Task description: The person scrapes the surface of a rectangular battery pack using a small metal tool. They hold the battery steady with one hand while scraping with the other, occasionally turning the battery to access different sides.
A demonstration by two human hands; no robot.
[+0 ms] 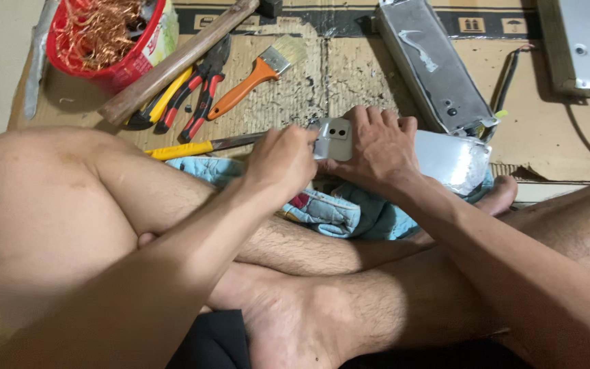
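- Grey metal housing [445, 158], long and boxy, lying across a light blue cloth [336, 208] on the lap, over crossed legs; far end wrapped in crumpled shiny film, middle hidden under the right hand.
- Small grey end plate [334, 133] with two dark holes at the near end of the housing, partly covered by fingers.
- Right hand [377, 147] spread over the housing, grip clamped down on its top, fingers curled over the far edge.
- Left hand [283, 160] closed in a fist against the end plate; what sits inside that grip cannot be made out.
- Yellow-handled blade tool [199, 146] just behind the left hand, tip lost behind the knuckles; whether held or merely lying there, cannot tell.
- Farther out on the cardboard sheet [349, 75]: red-and-black pliers [203, 92], orange-handled paintbrush [257, 72], wooden hammer handle [172, 61] with its head cut off at the top edge.
- Red basket [114, 37] of tangled copper wire at upper left, partly cropped.
- Second grey housing [431, 61] beyond, and a metal box [582, 44] cut off at upper right.
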